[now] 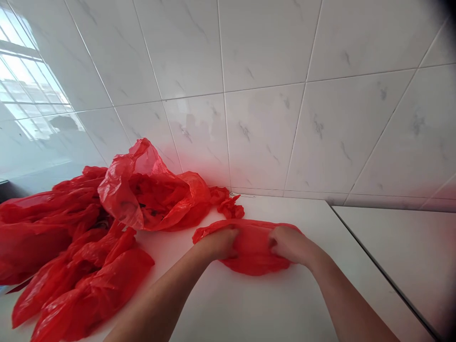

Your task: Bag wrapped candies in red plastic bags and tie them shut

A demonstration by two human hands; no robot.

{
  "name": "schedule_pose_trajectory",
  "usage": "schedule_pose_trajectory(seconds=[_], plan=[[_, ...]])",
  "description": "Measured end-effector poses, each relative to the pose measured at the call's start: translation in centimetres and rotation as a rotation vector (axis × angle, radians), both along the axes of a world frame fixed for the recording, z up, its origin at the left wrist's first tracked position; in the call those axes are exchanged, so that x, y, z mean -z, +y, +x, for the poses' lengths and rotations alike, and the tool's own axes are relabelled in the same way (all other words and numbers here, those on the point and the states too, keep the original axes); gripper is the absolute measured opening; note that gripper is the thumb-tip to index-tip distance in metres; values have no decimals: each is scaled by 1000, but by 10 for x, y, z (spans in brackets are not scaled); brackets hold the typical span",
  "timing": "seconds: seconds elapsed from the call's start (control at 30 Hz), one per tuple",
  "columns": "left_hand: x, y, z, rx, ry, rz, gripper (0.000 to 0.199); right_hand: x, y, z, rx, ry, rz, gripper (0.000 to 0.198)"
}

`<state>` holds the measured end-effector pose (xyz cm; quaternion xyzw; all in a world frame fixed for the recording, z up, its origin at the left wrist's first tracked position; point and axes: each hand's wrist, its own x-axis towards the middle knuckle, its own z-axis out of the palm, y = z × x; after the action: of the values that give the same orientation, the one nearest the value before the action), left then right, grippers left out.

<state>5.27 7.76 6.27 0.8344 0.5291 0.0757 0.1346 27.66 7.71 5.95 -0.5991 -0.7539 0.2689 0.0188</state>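
A thin red plastic bag is spread sideways on the white surface in front of me. At its left part is my left hand, fingers curled in and closed on the plastic. My right hand grips the right part in the same way, with a gap of bag showing between the two hands. The fingertips are partly hidden and slightly blurred. Just beyond the bag lies a small crumpled bit of red plastic.
An open red bag stuffed with more red plastic stands at the back left. Several bulging red bags crowd the left side. A tiled wall rises behind the white surface. A dark seam runs along the right.
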Motion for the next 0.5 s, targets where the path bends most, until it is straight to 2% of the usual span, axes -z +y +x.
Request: schedule_pose_trajectory(seconds=[0.1,0.27,0.4,0.5], plan=[[-8,-14,-1,74,83,-39,34,-3,-1,-1,40,111,55,23],[-8,-35,-1,59,234,-81,20,-3,-7,-21,24,186,81,27],[3,-46,-3,73,233,-149,15,6,-7,-31,45,133,49,23],[2,-54,-5,158,164,-204,16,11,-5,-29,132,53,16,20]])
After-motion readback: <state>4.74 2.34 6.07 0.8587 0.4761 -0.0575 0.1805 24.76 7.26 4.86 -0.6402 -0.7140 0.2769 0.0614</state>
